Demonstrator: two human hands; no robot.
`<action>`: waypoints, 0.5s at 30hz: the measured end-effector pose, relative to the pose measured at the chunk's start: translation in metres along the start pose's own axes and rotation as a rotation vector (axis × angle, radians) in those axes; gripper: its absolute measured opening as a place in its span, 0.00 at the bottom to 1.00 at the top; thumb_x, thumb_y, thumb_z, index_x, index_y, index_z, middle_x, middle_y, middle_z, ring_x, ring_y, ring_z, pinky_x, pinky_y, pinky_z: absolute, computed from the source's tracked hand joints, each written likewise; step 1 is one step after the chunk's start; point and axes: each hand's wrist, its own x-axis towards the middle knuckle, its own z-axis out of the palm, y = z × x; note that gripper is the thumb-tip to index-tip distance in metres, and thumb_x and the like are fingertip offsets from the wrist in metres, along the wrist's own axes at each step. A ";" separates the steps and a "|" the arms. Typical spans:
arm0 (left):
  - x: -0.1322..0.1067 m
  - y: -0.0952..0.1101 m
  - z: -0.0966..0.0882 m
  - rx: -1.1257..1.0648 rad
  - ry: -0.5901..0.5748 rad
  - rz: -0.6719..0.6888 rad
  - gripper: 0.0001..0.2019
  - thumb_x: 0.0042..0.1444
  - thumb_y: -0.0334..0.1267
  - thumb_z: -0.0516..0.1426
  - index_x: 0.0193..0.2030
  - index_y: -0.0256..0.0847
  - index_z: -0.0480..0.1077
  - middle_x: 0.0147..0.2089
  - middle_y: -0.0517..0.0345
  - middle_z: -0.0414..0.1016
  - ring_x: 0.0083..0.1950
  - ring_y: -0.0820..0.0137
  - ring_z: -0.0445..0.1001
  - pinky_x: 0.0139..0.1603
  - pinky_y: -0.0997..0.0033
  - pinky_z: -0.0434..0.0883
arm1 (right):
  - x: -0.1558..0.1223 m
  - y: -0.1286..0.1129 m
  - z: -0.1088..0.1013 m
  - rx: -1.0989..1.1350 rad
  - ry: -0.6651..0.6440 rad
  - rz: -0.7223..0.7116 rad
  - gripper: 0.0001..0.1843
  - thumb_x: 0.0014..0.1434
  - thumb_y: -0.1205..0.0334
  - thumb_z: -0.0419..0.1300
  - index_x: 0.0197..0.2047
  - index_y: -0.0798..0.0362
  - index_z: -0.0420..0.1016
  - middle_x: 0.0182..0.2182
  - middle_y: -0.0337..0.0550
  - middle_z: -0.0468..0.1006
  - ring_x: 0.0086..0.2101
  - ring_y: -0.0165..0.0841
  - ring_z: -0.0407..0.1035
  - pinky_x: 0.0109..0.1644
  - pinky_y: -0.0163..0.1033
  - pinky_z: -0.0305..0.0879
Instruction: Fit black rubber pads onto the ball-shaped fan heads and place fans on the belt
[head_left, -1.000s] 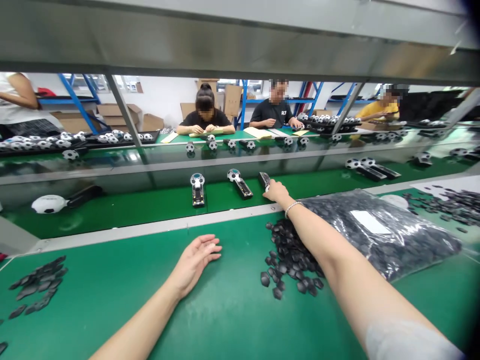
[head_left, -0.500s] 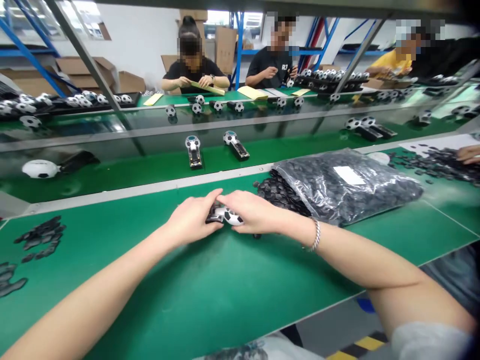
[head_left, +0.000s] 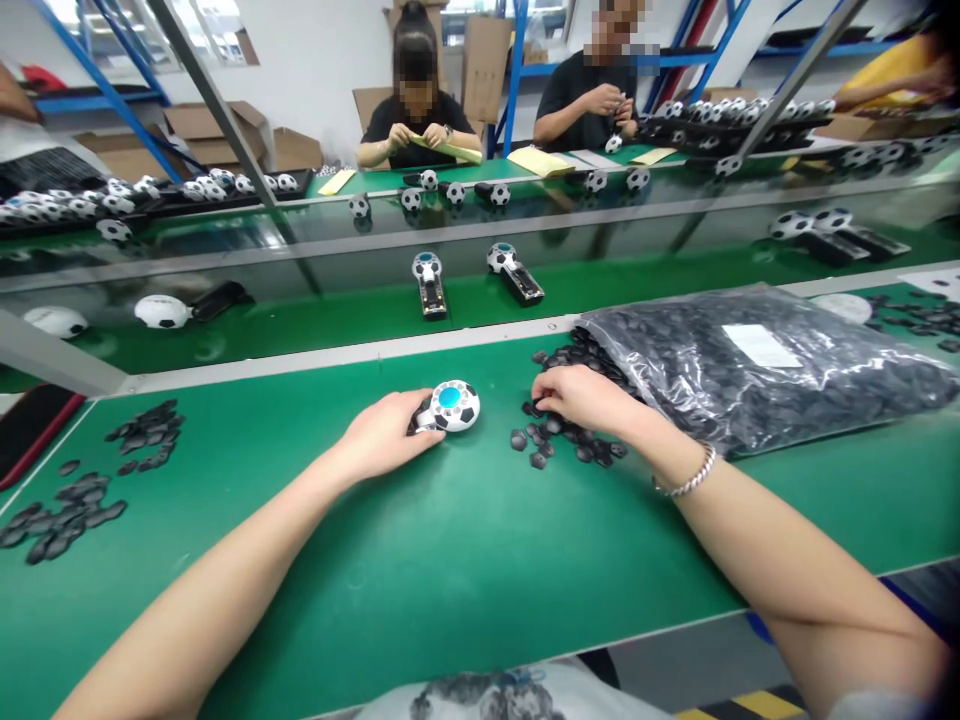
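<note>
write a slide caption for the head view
Left hand holds a football-patterned plastic gadget while right hand picks small black plastic pieces.

A: Wearer's kit?

B: Both forearms bare, no gloves. Left hand (head_left: 382, 440) carries no ring, watch or band.

A: Right?

B: Right hand (head_left: 581, 398) has a thin silver-coloured chain bracelet (head_left: 686, 482) at the wrist. Edge of a pale grey short sleeve (head_left: 892, 705) at the lower right corner.

A: Torso?

B: A strip of light grey top with a dark mottled print (head_left: 487, 695) along the bottom edge.
</note>
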 end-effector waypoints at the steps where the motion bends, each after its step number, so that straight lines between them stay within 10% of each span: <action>1: 0.000 0.001 0.000 0.003 0.002 0.002 0.26 0.52 0.49 0.52 0.57 0.43 0.59 0.53 0.50 0.69 0.51 0.55 0.67 0.45 0.59 0.66 | 0.000 -0.001 0.000 0.025 0.014 -0.020 0.05 0.53 0.71 0.61 0.32 0.52 0.74 0.27 0.38 0.75 0.29 0.33 0.68 0.31 0.33 0.60; 11: 0.000 0.006 0.003 0.158 0.130 -0.014 0.32 0.52 0.45 0.53 0.63 0.40 0.50 0.52 0.47 0.64 0.51 0.56 0.65 0.47 0.60 0.67 | 0.000 -0.006 0.013 0.713 0.116 -0.064 0.10 0.54 0.61 0.58 0.40 0.54 0.72 0.30 0.39 0.75 0.31 0.32 0.70 0.34 0.34 0.66; 15: 0.000 -0.002 -0.002 0.076 0.092 0.007 0.33 0.49 0.42 0.56 0.62 0.39 0.52 0.50 0.47 0.67 0.50 0.56 0.67 0.47 0.59 0.67 | 0.001 -0.012 0.014 0.581 0.309 -0.191 0.06 0.54 0.61 0.59 0.34 0.53 0.75 0.32 0.41 0.74 0.34 0.33 0.69 0.40 0.37 0.65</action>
